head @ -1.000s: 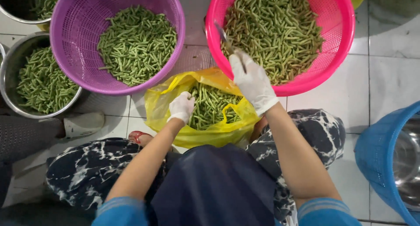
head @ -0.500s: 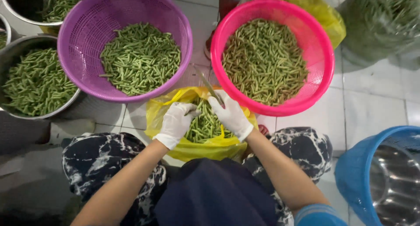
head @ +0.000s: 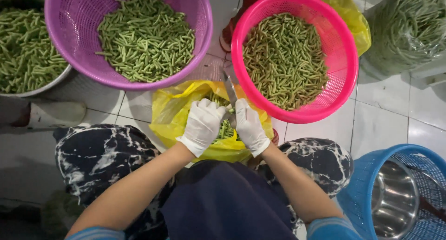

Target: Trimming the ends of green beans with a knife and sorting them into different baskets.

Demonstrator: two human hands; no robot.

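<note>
Green beans bunched between both gloved hands, over yellow bag on floor between knees. Left hand closed on beans. Right hand gripping knife, blade pointing away from body. Purple basket and pink basket of cut beans just beyond. Blue basket with steel bowl at right.

The hands are hemmed in at 11 o'clock by the purple basket and at 1 o'clock by the pink basket. A narrow tiled gap is left open at 12 o'clock. At 4 o'clock, passage is blocked by the blue basket.
</note>
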